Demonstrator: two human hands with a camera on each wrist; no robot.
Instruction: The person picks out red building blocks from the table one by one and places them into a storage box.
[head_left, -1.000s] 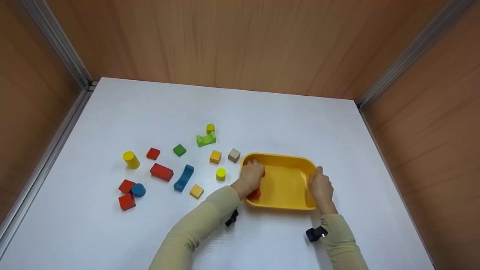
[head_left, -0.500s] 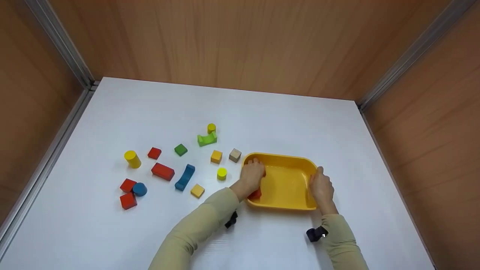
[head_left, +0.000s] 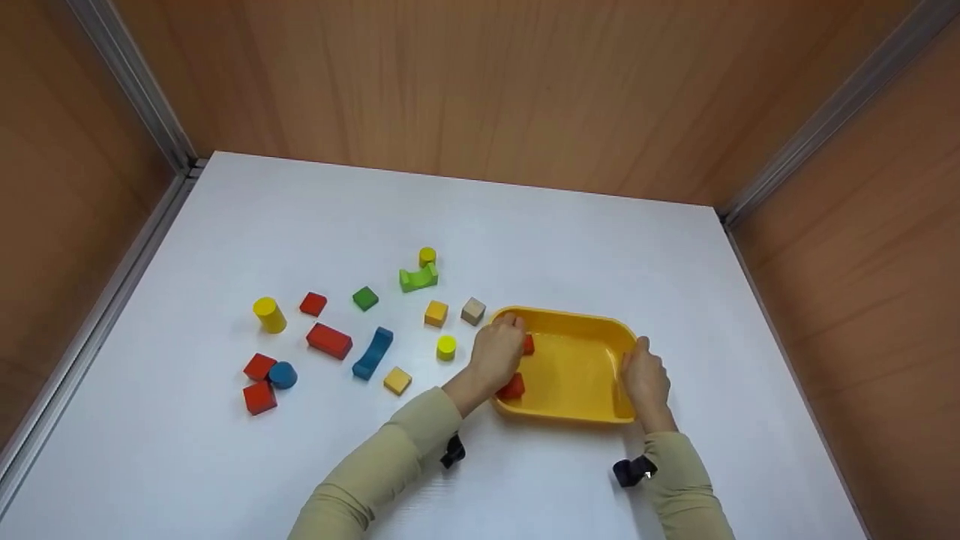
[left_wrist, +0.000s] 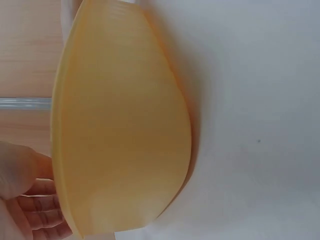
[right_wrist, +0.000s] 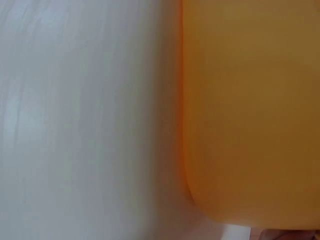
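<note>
A yellow plastic tray [head_left: 574,367] sits on the white table in front of the person. The right hand [head_left: 646,379] grips its right rim, the thumb on the inner side. The left hand [head_left: 496,354] is over the tray's left rim; in the left wrist view its fingers [left_wrist: 42,218] are loosely bent behind the rim, with a gap to the thumb and nothing held. Two red blocks lie inside near the left wall: one red block [head_left: 513,387] at the front corner, another red block [head_left: 529,345] partly hidden by the left hand.
Left of the tray lie a plain wooden cube [head_left: 472,311], a short yellow cylinder [head_left: 446,347], a blue curved block [head_left: 373,353], a long red block [head_left: 329,341] and a green arch-shaped block [head_left: 418,278]. Several other coloured blocks are scattered further left. Wooden panels [head_left: 450,90] enclose the table.
The left hand has drawn slightly up and left from inside the tray, leaving the red blocks in plainer sight. The right hand stays on the rim; the head view has shifted a little.
</note>
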